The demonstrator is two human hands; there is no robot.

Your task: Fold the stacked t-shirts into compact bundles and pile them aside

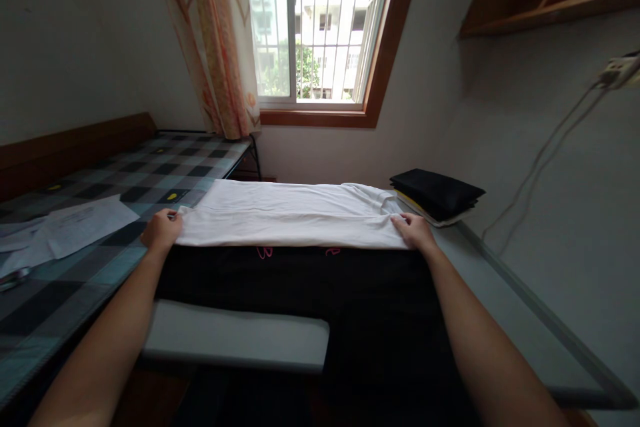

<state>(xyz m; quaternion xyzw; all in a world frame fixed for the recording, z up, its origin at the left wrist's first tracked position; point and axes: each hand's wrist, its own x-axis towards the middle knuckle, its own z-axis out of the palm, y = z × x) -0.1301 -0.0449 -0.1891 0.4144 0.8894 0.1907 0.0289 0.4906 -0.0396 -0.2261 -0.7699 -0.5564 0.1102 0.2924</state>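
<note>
A white cloth garment (295, 213) stretches across the middle of the view, with a fold running along its length. My left hand (164, 228) pinches its near left corner, and my right hand (414, 230) grips the near right end, fingers closed on the fabric. Black fabric (300, 280) with small pink markings lies directly below and nearer than the white garment. Under the black fabric, part of a pale table surface (240, 337) shows at the front edge.
On the left, a bed with a checkered cover (120, 177) holds loose papers (85, 223). A black folded item (437, 193) lies on a stack at the right, by the wall. Behind are a curtain (220, 40) and a barred window (330, 27).
</note>
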